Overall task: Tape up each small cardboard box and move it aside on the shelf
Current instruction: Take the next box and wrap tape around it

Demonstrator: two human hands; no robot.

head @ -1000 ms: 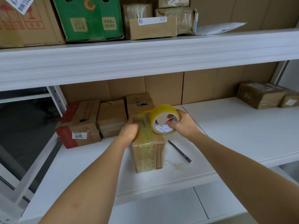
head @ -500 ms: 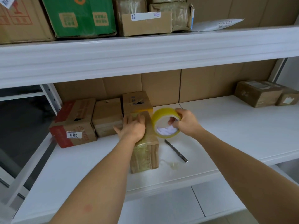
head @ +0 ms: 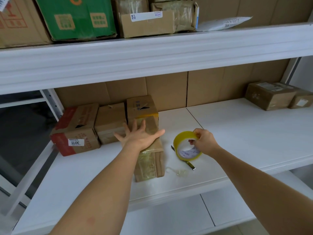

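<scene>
Left hand: the left hand (head: pixel 138 137) lies flat with fingers spread, palm pressing down on top of the taped box (head: pixel 149 156)
Right hand: the right hand (head: pixel 204 144) grips the tape roll (head: pixel 186 146), thumb on the outer rim, fingers curled into the core
Taped box: stands near the front of the white shelf (head: pixel 237 133), wrapped in shiny clear tape, its far end touching the box behind it
Tape roll: yellowish, held tilted on edge just right of the taped box, apart from it; whether its lower rim touches the shelf cannot be told
Cutter: a slim dark knife (head: pixel 190 164) lies on the shelf, mostly hidden behind the roll
Tape scrap: a crumpled clear scrap (head: pixel 177 171) sits by the box's front right corner
Back row: red-printed box (head: pixel 76 131), plain box (head: pixel 111 122) and taller box (head: pixel 142 106) side by side at the back left
Far right: two small boxes (head: pixel 274 96) at the back, well apart from the hands
Upper shelf: green carton (head: pixel 76 16) and brown parcels (head: pixel 152 17)
</scene>
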